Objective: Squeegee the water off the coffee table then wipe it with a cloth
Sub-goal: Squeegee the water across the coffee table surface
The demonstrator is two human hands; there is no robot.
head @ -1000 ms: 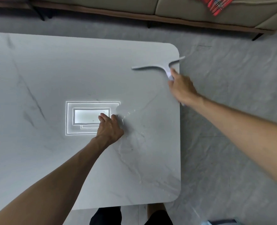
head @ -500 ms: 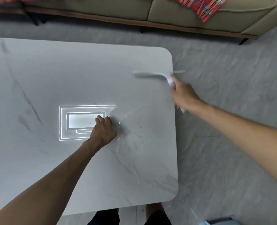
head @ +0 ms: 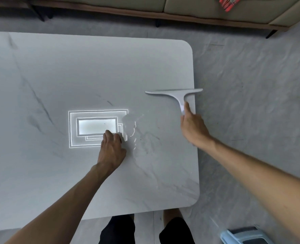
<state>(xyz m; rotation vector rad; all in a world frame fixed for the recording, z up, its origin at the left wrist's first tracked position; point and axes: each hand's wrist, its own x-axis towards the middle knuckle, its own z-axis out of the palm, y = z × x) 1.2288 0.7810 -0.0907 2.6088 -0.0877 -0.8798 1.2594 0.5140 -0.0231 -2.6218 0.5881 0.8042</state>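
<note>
The grey marble coffee table (head: 61, 81) fills the left and middle of the view. A white squeegee (head: 175, 93) lies with its blade across the table's right edge, and my right hand (head: 192, 127) grips its handle. Streaks and drops of water (head: 134, 128) glint on the table just left of the squeegee. My left hand (head: 112, 148) rests fingers-down on the tabletop beside the water, holding nothing. No cloth shows on the table.
A ceiling light's reflection (head: 97, 128) shines on the tabletop under my left fingers. A beige sofa (head: 207, 7) with a red plaid cloth (head: 229, 3) runs along the top. A light blue stool (head: 242, 235) stands at the bottom right on the grey floor.
My right hand has drawn the squeegee nearer to me along the table's right edge. My left hand has stayed pressed on the table.
</note>
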